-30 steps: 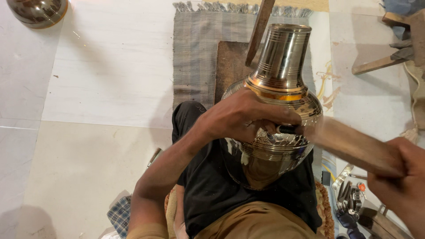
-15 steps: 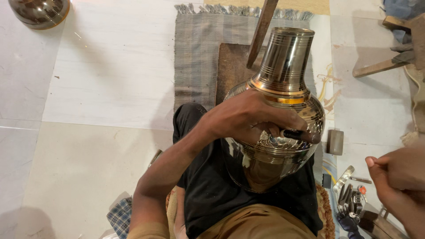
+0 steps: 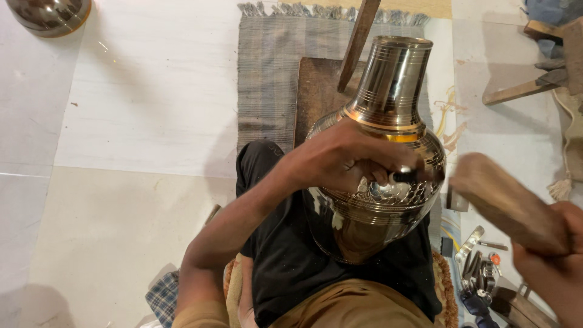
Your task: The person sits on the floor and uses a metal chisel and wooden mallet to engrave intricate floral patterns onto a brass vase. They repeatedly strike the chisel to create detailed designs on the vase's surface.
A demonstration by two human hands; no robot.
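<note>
Left hand [image 3: 343, 161] clamped on small metal punch [image 3: 405, 176], tip pressed to brass pot [image 3: 379, 164] shoulder for engraving. Right hand [image 3: 549, 267] fisted on wooden mallet [image 3: 507, 203], right of pot, raised. Pot braced upright on lap.

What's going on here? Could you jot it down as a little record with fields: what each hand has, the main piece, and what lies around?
main piece: polished metal vase, narrow banded neck, round engraved belly, resting on the person's lap
left hand: left hand pressed on the vase's shoulder, gripping a small dark punch tool against the engraved band
right hand: right hand holding a wooden mallet, raised beside the vase, blurred
under the vase: wooden board on a grey fringed mat
nearby: second metal pot at the top left; small tools on the floor at right
</note>
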